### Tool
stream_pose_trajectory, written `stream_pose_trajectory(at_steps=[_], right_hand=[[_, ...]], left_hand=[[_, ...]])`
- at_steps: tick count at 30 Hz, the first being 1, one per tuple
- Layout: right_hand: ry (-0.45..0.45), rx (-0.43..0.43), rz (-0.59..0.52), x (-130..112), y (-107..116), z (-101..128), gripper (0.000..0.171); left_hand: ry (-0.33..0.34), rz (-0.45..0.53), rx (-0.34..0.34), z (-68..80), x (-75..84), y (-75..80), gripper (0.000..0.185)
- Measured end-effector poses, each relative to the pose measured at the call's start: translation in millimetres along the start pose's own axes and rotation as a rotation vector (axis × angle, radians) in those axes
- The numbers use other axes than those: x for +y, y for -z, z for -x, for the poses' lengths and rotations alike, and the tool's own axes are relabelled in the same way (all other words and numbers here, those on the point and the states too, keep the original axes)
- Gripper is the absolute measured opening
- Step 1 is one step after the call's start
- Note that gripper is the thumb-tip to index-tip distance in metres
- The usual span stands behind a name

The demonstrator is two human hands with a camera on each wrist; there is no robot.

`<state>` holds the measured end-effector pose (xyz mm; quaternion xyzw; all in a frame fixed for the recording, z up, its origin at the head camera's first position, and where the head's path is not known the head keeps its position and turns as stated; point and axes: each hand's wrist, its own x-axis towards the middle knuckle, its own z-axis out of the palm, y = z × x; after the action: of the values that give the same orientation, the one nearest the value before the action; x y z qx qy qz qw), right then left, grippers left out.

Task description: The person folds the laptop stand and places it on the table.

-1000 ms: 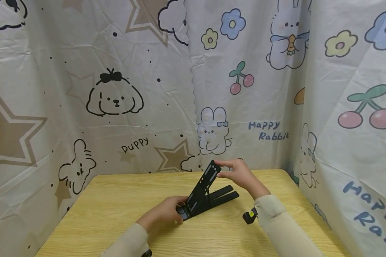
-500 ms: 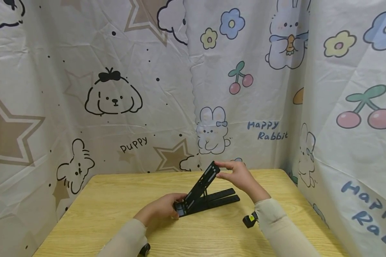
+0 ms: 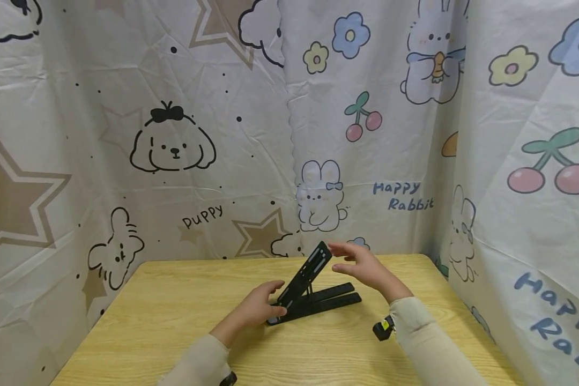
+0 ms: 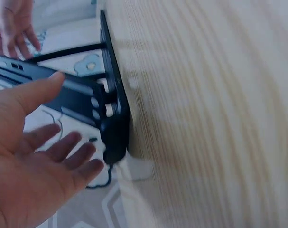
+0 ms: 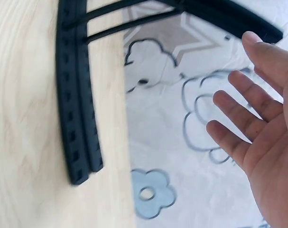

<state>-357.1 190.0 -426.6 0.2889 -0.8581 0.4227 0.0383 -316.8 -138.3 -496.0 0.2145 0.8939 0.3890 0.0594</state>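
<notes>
Cartoon-print curtain (image 3: 173, 161) backs a wooden table (image 3: 173, 321). Black folding stand (image 3: 313, 289) sits mid-table, upper arm propped up. Left hand (image 3: 258, 310), fingers loose and spread, beside its near end. Right hand (image 3: 362, 268), fingers spread, just off the raised tip, holding nothing.

A makeshift recording corner, by the look of it: a small wooden worktop (image 3: 173, 316) boxed in by cartoon-printed sheets (image 3: 198, 134) with puppies, rabbits, cherries and stars.
</notes>
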Motion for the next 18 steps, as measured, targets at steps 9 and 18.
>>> stream_pose_trajectory(at_steps=[9, 18], right_hand=[[-0.081, -0.078, -0.023, 38.5, -2.6, 9.9, 0.058], [-0.198, -0.163, 0.073, 60.0, -12.5, 14.7, 0.056]], left_hand=[[-0.04, 0.178, 0.118, -3.7, 20.2, -11.8, 0.071], [-0.058, 0.168, 0.148, -9.4, 29.2, -20.8, 0.076]])
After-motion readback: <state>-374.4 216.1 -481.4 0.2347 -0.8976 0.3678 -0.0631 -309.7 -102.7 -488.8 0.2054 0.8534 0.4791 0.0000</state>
